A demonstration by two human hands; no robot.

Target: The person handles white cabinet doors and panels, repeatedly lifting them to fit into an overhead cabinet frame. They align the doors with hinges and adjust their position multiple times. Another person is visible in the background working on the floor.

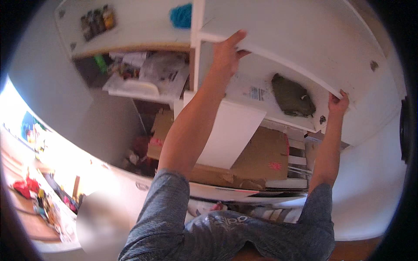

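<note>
A white shelf board (283, 65) runs across the right half of a white cupboard. My left hand (226, 54) grips its front edge near the upright divider, with the thumb below and the fingers on top. Farther right, my right hand (338, 103) is closed on the same edge near the board's right end. Under the board, a dark green cloth bundle (292, 95) lies on the lower shelf (248, 106). A loose-looking white panel (230, 130) slants down beneath that shelf, in front of cardboard.
At left, a compartment holds papers and plastic (161, 69); small bottles (98, 21) and a blue fluffy item (181, 16) sit above it. Flattened cardboard (265, 154) fills the space below. The cupboard divider (196, 65) stands beside my left hand. Clutter (48, 204) lies at far left.
</note>
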